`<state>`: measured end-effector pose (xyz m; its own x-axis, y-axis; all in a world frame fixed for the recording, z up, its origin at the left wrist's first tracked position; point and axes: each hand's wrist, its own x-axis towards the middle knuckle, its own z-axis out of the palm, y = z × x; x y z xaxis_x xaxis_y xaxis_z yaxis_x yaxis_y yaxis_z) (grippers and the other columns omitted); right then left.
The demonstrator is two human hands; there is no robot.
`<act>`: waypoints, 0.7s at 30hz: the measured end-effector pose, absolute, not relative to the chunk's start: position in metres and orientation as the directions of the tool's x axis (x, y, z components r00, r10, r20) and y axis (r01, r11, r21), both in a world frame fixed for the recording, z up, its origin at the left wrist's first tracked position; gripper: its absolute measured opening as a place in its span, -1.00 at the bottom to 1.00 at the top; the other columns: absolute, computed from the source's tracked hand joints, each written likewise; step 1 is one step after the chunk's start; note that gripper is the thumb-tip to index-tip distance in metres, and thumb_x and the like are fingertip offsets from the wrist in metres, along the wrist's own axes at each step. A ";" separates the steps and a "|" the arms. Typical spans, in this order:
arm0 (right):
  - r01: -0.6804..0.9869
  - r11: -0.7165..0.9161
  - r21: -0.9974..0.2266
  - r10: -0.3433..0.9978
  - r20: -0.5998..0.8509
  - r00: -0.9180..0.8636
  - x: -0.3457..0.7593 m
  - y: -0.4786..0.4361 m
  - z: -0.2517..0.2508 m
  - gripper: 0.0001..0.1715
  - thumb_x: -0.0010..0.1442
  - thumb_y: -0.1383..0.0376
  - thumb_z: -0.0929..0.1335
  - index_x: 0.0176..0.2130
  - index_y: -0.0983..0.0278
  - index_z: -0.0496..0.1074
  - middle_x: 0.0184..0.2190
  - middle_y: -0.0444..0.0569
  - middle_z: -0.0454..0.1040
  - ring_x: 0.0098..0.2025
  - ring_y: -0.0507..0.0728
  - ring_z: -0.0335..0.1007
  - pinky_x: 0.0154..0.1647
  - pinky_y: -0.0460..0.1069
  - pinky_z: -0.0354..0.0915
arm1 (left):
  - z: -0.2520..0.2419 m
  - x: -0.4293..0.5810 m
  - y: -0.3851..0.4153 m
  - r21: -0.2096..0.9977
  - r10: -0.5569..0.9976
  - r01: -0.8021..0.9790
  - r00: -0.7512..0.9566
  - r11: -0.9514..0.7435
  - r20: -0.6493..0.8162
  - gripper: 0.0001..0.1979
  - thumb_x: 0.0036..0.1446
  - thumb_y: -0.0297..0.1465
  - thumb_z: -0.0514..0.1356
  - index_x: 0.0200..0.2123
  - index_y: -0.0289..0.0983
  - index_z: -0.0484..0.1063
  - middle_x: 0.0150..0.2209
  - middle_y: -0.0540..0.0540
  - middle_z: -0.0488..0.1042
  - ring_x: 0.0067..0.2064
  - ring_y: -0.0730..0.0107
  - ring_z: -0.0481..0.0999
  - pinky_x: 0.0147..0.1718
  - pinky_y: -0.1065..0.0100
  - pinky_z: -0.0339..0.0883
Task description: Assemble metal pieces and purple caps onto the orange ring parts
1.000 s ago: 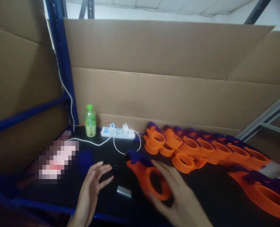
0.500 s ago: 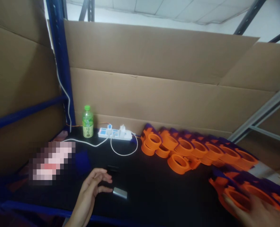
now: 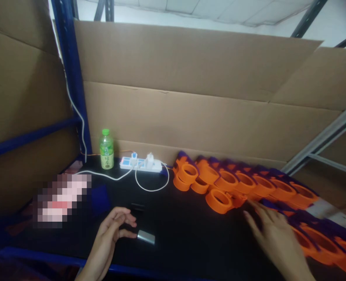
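Observation:
My left hand (image 3: 112, 230) rests on the black table (image 3: 184, 238) with its fingers loosely curled, holding nothing; its fingertips lie just left of a small silver block (image 3: 146, 237). My right hand (image 3: 274, 234) hovers palm down, fingers spread, over the near end of a row of orange ring parts with purple pieces (image 3: 249, 183). It holds nothing. One orange ring (image 3: 219, 201) lies apart in front of the row, left of my right hand.
A green bottle (image 3: 106, 150) and a white power strip (image 3: 140, 164) with white cables stand at the back. A small black item (image 3: 137, 207) lies above the silver block. Cardboard walls (image 3: 190, 97) and blue rack posts (image 3: 69, 78) close in the table.
My right hand carried an orange part from the middle to the right end of the row, let it go, and now hovers empty. My left hand's fingers curled slightly.

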<state>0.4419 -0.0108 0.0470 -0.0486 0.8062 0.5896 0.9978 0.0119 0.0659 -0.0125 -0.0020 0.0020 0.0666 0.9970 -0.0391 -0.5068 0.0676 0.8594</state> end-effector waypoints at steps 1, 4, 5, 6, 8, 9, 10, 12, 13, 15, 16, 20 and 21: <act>0.994 0.061 0.090 0.847 0.522 -0.099 0.430 -0.004 0.047 -0.54 0.28 0.03 0.15 -0.14 0.18 0.48 -0.09 0.21 0.51 -0.06 0.39 0.45 0.01 0.24 0.28 | 0.003 -0.012 -0.002 0.860 0.997 -0.506 0.065 0.068 -0.040 -0.74 0.15 -0.23 0.22 -0.18 -0.26 0.53 -0.28 -0.18 0.56 -0.19 0.10 0.51 -0.28 0.12 0.49; 0.992 0.056 0.112 0.852 0.513 -0.106 0.402 0.013 0.042 -0.47 0.25 -0.05 0.17 -0.13 0.22 0.49 -0.17 0.18 0.54 -0.12 0.39 0.47 -0.10 0.23 0.36 | 0.005 -0.012 -0.003 0.862 0.997 -0.502 0.060 0.070 -0.046 -0.74 0.15 -0.21 0.22 -0.19 -0.25 0.54 -0.28 -0.17 0.56 -0.20 0.12 0.51 -0.28 0.13 0.49; 0.993 0.046 0.113 0.848 0.521 -0.099 0.396 0.017 0.039 -0.44 0.25 -0.07 0.16 -0.14 0.25 0.49 -0.18 0.20 0.54 -0.13 0.40 0.47 -0.15 0.23 0.38 | 0.005 -0.012 -0.003 0.863 0.997 -0.501 0.061 0.070 -0.045 -0.74 0.15 -0.21 0.22 -0.19 -0.24 0.54 -0.28 -0.17 0.56 -0.20 0.12 0.51 -0.28 0.13 0.49; 0.993 0.040 0.110 0.847 0.524 -0.092 0.393 0.019 0.036 -0.41 0.26 -0.08 0.14 -0.15 0.27 0.49 -0.18 0.22 0.54 -0.14 0.40 0.47 -0.19 0.22 0.40 | 0.006 -0.012 -0.003 0.863 0.997 -0.501 0.062 0.068 -0.042 -0.74 0.15 -0.21 0.22 -0.19 -0.24 0.54 -0.28 -0.17 0.55 -0.20 0.12 0.51 -0.28 0.13 0.49; 0.995 0.038 0.096 0.850 0.520 -0.083 0.390 0.020 0.031 -0.40 0.29 -0.06 0.10 -0.17 0.29 0.47 -0.19 0.24 0.52 -0.17 0.37 0.48 -0.24 0.18 0.42 | 0.006 -0.012 -0.002 0.861 0.997 -0.505 0.064 0.063 -0.035 -0.74 0.13 -0.21 0.23 -0.22 -0.25 0.55 -0.30 -0.17 0.55 -0.22 0.12 0.51 -0.31 0.14 0.49; 0.996 0.040 0.084 0.850 0.521 -0.078 0.390 0.019 0.030 -0.40 0.31 -0.04 0.09 -0.17 0.30 0.46 -0.20 0.23 0.51 -0.18 0.35 0.48 -0.26 0.16 0.42 | 0.006 -0.011 -0.002 0.860 0.997 -0.507 0.066 0.063 -0.034 -0.74 0.12 -0.20 0.23 -0.23 -0.25 0.55 -0.30 -0.17 0.55 -0.22 0.12 0.51 -0.32 0.14 0.49; 0.997 0.043 0.070 0.849 0.523 -0.073 0.389 0.017 0.030 -0.42 0.31 -0.03 0.08 -0.17 0.30 0.44 -0.21 0.21 0.50 -0.18 0.34 0.48 -0.28 0.14 0.43 | 0.006 -0.011 -0.002 0.859 0.997 -0.508 0.070 0.065 -0.034 -0.74 0.12 -0.20 0.24 -0.24 -0.26 0.55 -0.31 -0.18 0.55 -0.23 0.11 0.51 -0.32 0.14 0.49; 0.998 0.048 0.038 0.845 0.531 -0.061 0.385 0.009 0.031 -0.46 0.32 -0.01 0.08 -0.17 0.28 0.41 -0.22 0.19 0.48 -0.17 0.32 0.47 -0.32 0.11 0.44 | 0.006 -0.011 -0.002 0.863 0.996 -0.501 0.077 0.069 -0.035 -0.75 0.14 -0.21 0.22 -0.24 -0.26 0.55 -0.30 -0.18 0.55 -0.21 0.11 0.51 -0.30 0.13 0.49; 0.998 0.058 0.024 0.845 0.532 -0.062 0.380 0.003 0.033 -0.49 0.32 0.00 0.09 -0.17 0.27 0.40 -0.22 0.17 0.47 -0.16 0.31 0.47 -0.34 0.09 0.44 | 0.006 -0.011 -0.003 0.867 0.996 -0.493 0.081 0.070 -0.035 -0.75 0.16 -0.22 0.20 -0.24 -0.26 0.55 -0.30 -0.18 0.55 -0.20 0.11 0.51 -0.29 0.13 0.48; 0.995 0.104 -0.007 0.848 0.524 -0.085 0.367 -0.009 0.040 -0.55 0.31 0.02 0.13 -0.17 0.25 0.39 -0.21 0.15 0.45 -0.17 0.28 0.46 -0.34 0.08 0.45 | 0.005 -0.010 -0.003 0.878 0.995 -0.474 0.093 0.072 -0.031 -0.75 0.20 -0.23 0.17 -0.23 -0.26 0.55 -0.28 -0.18 0.54 -0.18 0.11 0.50 -0.27 0.14 0.47; 0.989 0.148 -0.023 0.848 0.517 -0.115 0.359 -0.015 0.045 -0.59 0.31 0.04 0.15 -0.16 0.23 0.39 -0.20 0.13 0.45 -0.17 0.27 0.47 -0.31 0.07 0.45 | 0.005 -0.010 -0.004 0.882 0.994 -0.465 0.104 0.075 -0.029 -0.75 0.21 -0.24 0.15 -0.22 -0.26 0.55 -0.26 -0.18 0.54 -0.17 0.10 0.50 -0.26 0.14 0.47; 0.916 0.398 -0.057 0.820 0.470 -0.327 0.314 -0.037 0.065 -0.73 0.28 0.20 0.24 -0.07 0.18 0.40 -0.17 0.07 0.47 -0.16 0.22 0.47 -0.23 0.05 0.46 | 0.006 -0.011 -0.005 0.894 0.984 -0.440 0.178 0.088 -0.009 -0.70 0.25 -0.23 0.10 -0.13 -0.27 0.54 -0.14 -0.27 0.56 -0.04 -0.03 0.49 -0.17 0.04 0.45; 0.886 0.462 -0.046 0.799 0.455 -0.393 0.301 -0.041 0.069 -0.74 0.26 0.25 0.25 -0.06 0.16 0.41 -0.15 0.05 0.48 -0.14 0.22 0.46 -0.19 0.06 0.45 | 0.007 -0.011 -0.005 0.894 0.978 -0.438 0.208 0.091 0.002 -0.68 0.25 -0.23 0.09 -0.10 -0.27 0.53 -0.10 -0.29 0.56 0.00 -0.07 0.48 -0.14 0.01 0.44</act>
